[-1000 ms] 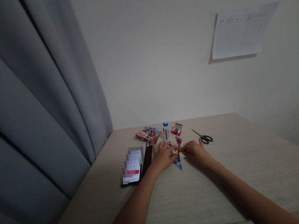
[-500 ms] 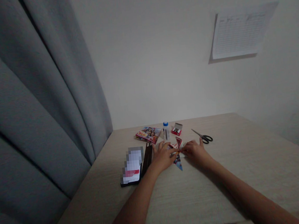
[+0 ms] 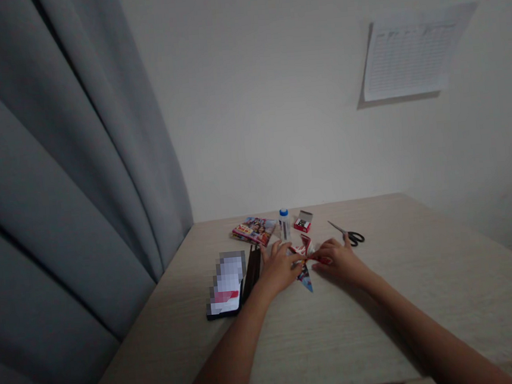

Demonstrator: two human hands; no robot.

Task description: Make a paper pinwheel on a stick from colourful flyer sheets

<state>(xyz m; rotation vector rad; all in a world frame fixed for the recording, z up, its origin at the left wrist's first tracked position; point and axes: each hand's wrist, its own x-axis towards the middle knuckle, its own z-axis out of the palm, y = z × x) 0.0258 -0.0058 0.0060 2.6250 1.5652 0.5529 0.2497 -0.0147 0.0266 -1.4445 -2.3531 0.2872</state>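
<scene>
A colourful printed paper (image 3: 305,278), folded into pointed arms like a pinwheel or star, lies on the table between my hands. My left hand (image 3: 280,267) rests over its left side, index finger and thumb holding it near the centre while the other fingers spread on the table. On the other side, my right hand (image 3: 339,260) pinches the reddish right arm of the paper. Part of the paper is hidden beneath my fingers. Just behind my right hand lie black-handled scissors (image 3: 354,238), their blades pointing back left.
A phone (image 3: 226,287) with a lit, blurred screen lies left of my left hand, next to dark brown strips (image 3: 251,270). Farther back are a colourful booklet (image 3: 254,230), a blue-capped bottle (image 3: 284,225) and a small red box (image 3: 303,221). A grey curtain (image 3: 79,171) hangs at left.
My right hand has shifted slightly to the right, and more of the red right arm of the paper shows under its fingers. My left hand has stayed in place.
</scene>
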